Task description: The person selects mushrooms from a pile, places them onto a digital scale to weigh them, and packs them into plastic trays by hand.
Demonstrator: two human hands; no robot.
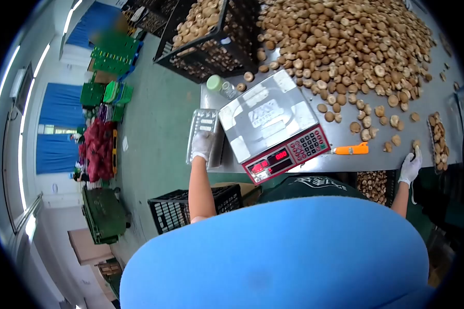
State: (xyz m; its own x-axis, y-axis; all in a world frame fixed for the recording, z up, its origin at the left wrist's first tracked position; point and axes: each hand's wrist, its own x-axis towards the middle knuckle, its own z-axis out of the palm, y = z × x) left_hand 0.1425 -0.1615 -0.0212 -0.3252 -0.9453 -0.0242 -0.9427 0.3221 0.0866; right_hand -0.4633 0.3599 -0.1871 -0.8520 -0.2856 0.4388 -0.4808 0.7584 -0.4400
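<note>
My left hand point(201, 144), in a white glove, is at a clear plastic tray point(207, 117) left of the scale, its fingers closed on the tray. The weighing scale point(265, 114) has a bare metal platform and a red panel reading 0.00. To the right, my gloved right hand point(410, 168) is at the table's front edge, pinching a brown mushroom point(416, 144) between its fingertips. Beyond it stands a tray of mushrooms point(438, 141). Many loose mushrooms point(340, 41) are heaped at the back of the table. An orange-handled knife point(351, 149) lies beside the scale.
A black crate of mushrooms point(211, 44) stands at the back left, near a jar with a green lid point(219, 85). Another black crate point(172, 211) sits below on the left. A green bin point(104, 213) and red sacks point(99, 149) are across the floor.
</note>
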